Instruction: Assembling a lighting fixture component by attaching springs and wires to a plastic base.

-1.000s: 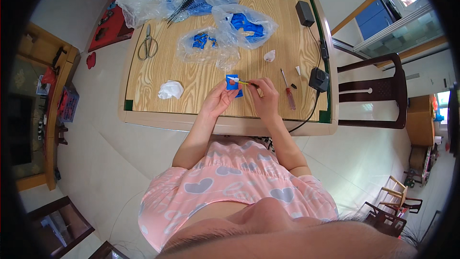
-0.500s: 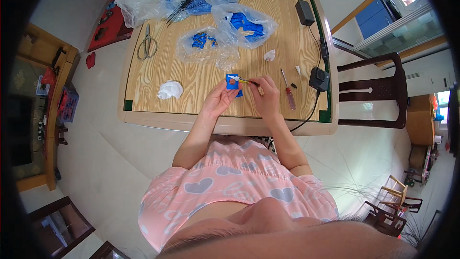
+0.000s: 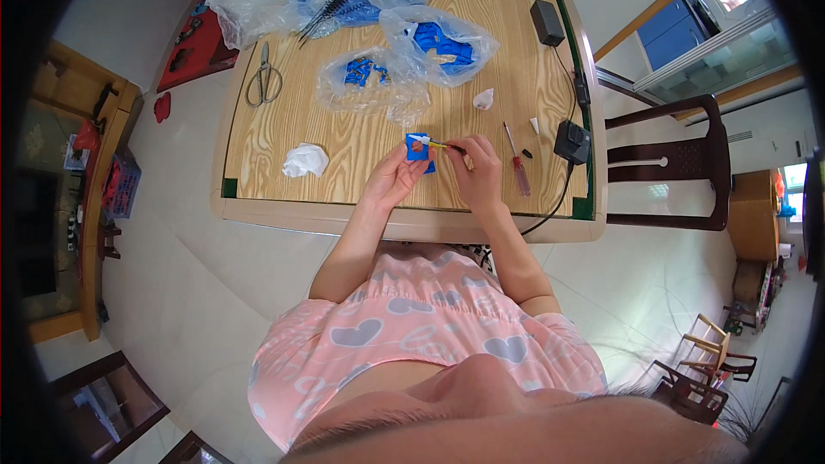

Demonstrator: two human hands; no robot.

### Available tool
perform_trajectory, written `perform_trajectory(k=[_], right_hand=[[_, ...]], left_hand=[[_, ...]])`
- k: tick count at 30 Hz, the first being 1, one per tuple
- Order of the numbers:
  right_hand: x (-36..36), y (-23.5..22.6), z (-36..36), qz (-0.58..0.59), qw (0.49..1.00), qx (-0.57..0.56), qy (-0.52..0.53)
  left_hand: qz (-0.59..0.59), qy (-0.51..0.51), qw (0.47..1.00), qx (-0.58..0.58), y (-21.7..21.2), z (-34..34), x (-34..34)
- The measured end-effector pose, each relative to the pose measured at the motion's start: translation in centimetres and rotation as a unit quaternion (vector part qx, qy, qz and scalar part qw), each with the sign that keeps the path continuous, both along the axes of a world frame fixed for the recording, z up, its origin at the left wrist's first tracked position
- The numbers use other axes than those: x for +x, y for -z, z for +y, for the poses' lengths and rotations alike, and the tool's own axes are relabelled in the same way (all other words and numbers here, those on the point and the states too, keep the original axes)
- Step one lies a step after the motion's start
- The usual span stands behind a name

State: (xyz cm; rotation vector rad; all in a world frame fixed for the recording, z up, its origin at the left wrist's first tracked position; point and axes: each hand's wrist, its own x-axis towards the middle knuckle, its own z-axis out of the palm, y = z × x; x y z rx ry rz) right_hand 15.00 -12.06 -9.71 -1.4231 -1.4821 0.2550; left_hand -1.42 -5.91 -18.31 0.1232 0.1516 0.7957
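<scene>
Near the front of the wooden table, the fingertips of my left hand (image 3: 389, 177) are closed on a small blue square plastic piece (image 3: 412, 154). A reddish round spot shows in the middle of that piece. My right hand (image 3: 479, 174) pinches a slim yellow and dark glue tube (image 3: 439, 145). Its white pointed nozzle lies over the upper part of the blue piece; whether it touches cannot be made out. Another bit of blue (image 3: 430, 168) shows just below, between my hands, partly hidden by the left fingers.
Crumpled white tissue (image 3: 305, 161) lies left, scissors (image 3: 264, 84) behind it. Clear bags of blue parts (image 3: 443, 45) fill the back. On the right are a screwdriver (image 3: 520, 165), a white cone (image 3: 534, 125) and a black boxy device (image 3: 571, 143) with a cable. A chair (image 3: 670, 161) stands beyond.
</scene>
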Motion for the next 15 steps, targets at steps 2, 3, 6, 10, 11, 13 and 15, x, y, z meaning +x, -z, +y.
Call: perform_trajectory(k=[2,3,6,10,11,13,15], right_hand=[[0.0,-0.2,-0.1,0.006,1.000,0.001,0.002],[0.0,-0.3,-0.1,0.013,1.000,0.001,0.003],[0.3,-0.3,-0.2,0.009,1.000,0.009,0.009],[0.9,-0.3,-0.4,0.022,1.000,-0.001,0.018],[1.0,-0.2,-0.5,0.017,1.000,-0.002,0.018],[1.1,-0.2,-0.5,0.011,1.000,-0.004,0.019],[1.2,-0.3,-0.6,0.013,1.000,-0.013,0.018]], left_hand=[[-0.002,0.002,1.000,-0.005,0.2,0.1,0.0],[-0.002,0.002,1.000,-0.005,0.4,0.1,0.0],[0.003,0.004,1.000,0.022,0.6,0.2,-0.1],[-0.021,0.008,1.000,0.005,0.7,0.3,-0.2],[-0.027,0.011,1.000,0.009,0.7,0.3,-0.2],[-0.025,0.008,1.000,0.005,0.6,0.2,-0.2],[-0.023,0.007,1.000,0.002,0.5,0.2,-0.1]])
